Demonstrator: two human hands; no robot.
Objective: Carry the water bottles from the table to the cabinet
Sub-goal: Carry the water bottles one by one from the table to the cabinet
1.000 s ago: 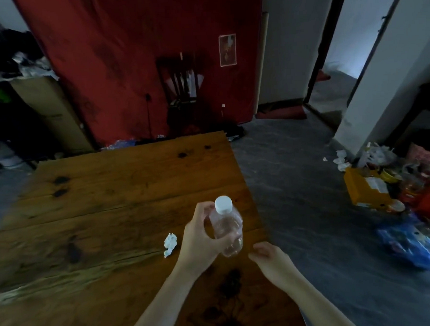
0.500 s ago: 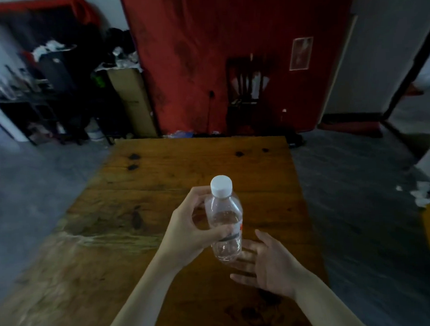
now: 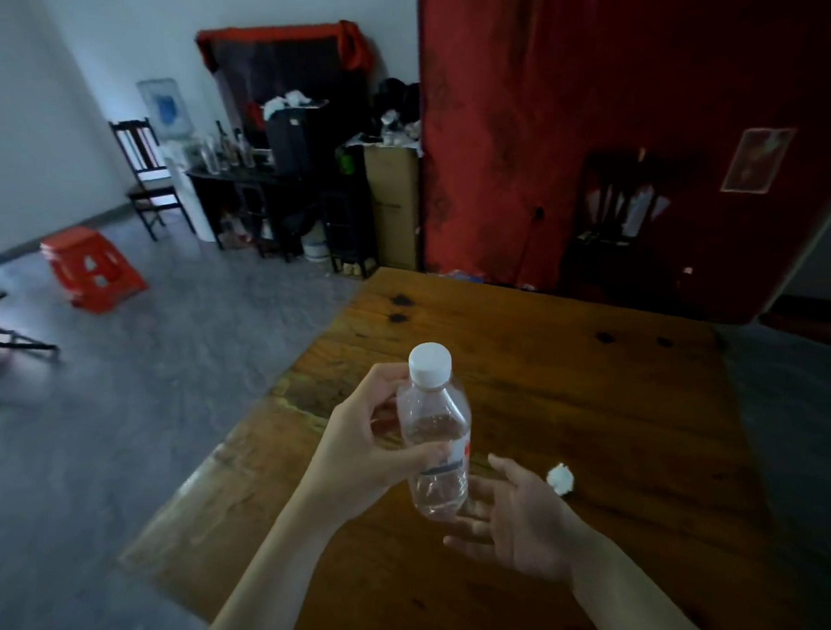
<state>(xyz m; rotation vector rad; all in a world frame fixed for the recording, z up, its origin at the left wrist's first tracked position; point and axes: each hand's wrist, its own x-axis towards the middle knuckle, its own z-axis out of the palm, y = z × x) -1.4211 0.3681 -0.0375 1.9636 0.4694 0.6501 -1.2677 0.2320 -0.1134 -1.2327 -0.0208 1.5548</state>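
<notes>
Nearest: right hand (image 3: 516, 526) is palm-up, fingers loosely spread and gripping nothing, just beneath the base of the water bottle (image 3: 435, 439); contact with the base cannot be confirmed from this angle. Left hand (image 3: 362, 443) wraps the bottle's mid-body, thumb across the label band, fingers curled behind the shoulder. Bottle is upright, raised above the near part of the wooden table (image 3: 577, 402), white cap (image 3: 429, 364) on. Walls are thin clear plastic; fill level is hard to read in the dim light, possibly partly filled, so judged light to moderate weight. Expect the body to dent under a hard squeeze and the smooth wall to slip if wet; the label band and the ribbed section below it look the best places to hold, with a palm under the base as backup. Right of the bottle, a crumpled white scrap (image 3: 560, 479) lies on the table. Far left, across the grey floor, the dark cabinet (image 3: 277, 196) stands against the wall, with bottles on top.
</notes>
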